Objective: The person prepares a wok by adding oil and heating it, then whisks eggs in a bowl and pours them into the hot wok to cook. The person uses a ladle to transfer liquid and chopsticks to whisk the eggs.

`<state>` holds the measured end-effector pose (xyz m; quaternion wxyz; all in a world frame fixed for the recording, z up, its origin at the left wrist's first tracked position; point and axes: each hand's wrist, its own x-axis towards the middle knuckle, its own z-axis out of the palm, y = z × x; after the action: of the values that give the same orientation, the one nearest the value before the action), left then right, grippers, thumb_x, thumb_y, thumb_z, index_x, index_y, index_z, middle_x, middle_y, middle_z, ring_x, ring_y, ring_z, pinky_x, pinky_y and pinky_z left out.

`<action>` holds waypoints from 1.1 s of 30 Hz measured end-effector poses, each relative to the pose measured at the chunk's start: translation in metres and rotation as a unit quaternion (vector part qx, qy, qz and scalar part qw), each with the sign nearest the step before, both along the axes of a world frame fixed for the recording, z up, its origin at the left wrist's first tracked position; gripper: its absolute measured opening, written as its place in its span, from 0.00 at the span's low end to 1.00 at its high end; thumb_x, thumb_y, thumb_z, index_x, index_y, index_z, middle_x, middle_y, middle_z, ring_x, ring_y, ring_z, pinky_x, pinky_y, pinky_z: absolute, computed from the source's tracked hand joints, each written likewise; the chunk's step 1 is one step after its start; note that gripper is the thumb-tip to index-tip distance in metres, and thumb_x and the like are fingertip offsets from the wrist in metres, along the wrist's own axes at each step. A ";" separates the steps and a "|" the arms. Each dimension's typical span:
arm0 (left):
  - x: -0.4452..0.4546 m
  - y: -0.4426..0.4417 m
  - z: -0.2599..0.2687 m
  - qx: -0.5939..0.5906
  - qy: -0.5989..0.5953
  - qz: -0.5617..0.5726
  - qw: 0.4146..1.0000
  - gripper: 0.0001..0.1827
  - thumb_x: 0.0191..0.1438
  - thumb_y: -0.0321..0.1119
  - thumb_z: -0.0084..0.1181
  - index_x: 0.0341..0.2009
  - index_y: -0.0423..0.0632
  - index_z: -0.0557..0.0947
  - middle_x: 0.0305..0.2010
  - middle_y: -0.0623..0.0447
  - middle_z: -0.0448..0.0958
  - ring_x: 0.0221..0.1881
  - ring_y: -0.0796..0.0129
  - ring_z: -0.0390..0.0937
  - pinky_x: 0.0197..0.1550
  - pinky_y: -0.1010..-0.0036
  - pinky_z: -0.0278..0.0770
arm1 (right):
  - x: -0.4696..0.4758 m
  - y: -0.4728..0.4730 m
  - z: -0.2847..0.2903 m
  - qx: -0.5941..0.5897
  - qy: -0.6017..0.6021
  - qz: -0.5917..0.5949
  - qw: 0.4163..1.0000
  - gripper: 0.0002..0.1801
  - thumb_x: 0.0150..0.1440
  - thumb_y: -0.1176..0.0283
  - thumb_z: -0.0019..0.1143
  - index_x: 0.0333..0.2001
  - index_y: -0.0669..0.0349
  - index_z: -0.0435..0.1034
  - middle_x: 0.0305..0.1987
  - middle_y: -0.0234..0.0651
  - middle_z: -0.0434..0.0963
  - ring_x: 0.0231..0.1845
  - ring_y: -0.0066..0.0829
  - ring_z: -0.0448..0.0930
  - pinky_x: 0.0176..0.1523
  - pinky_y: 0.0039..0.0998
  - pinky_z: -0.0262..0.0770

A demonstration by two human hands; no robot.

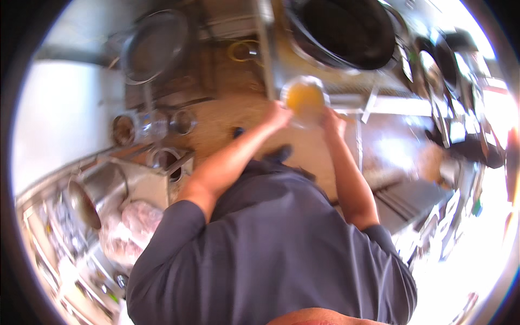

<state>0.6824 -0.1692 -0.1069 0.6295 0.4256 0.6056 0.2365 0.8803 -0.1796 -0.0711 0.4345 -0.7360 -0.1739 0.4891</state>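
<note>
Both my arms reach forward, and between my hands is a round, pale-rimmed bowl (305, 99) with yellow-orange contents. My left hand (280, 115) grips its left side, and my right hand (334, 120) grips its right side. Motion blur hides the finger details and whether the contents are liquid. The bowl is held over the floor, close to the edge of a metal cooking surface. A large dark pan (345, 28) rests on that surface, just beyond the bowl and to its right.
At the left are a round pan (156, 44), several round metal containers, a tilted steel pot (87, 195) and plastic bags (140, 223) with pinkish contents. Several pans and utensils hang at the upper right. A metal counter (410, 203) stands at the right.
</note>
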 end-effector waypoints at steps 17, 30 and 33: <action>-0.460 -0.040 -0.025 -0.105 0.047 0.346 0.931 0.19 0.55 0.48 0.60 0.37 0.43 0.78 0.34 0.47 0.79 0.36 0.60 0.80 0.38 0.65 0.77 | 0.025 -0.001 -0.033 0.013 0.049 -0.003 0.999 0.15 0.55 0.67 0.58 0.45 0.60 0.73 0.35 0.33 0.77 0.30 0.26 0.77 0.29 0.25 0.74; -0.440 -0.014 -0.021 -0.065 -0.137 0.341 0.928 0.17 0.54 0.45 0.61 0.23 0.52 0.70 0.13 0.63 0.62 0.11 0.77 0.59 0.14 0.75 0.59 | 0.042 -0.006 -0.043 0.005 0.091 0.005 0.996 0.11 0.57 0.66 0.57 0.41 0.58 0.70 0.38 0.36 0.76 0.36 0.31 0.79 0.38 0.31 0.79; -0.422 -0.013 -0.013 -0.056 -0.122 0.360 0.923 0.17 0.53 0.43 0.62 0.22 0.51 0.69 0.13 0.62 0.62 0.11 0.77 0.59 0.13 0.75 0.58 | 0.043 -0.005 -0.046 -0.001 0.087 -0.001 0.996 0.10 0.57 0.66 0.57 0.41 0.58 0.70 0.39 0.36 0.76 0.37 0.31 0.79 0.38 0.31 0.79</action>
<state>0.2599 -0.1819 -0.1196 0.5934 0.1109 0.6489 0.4631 0.9235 -0.1842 -0.1170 0.4479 -0.6911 -0.1337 0.5512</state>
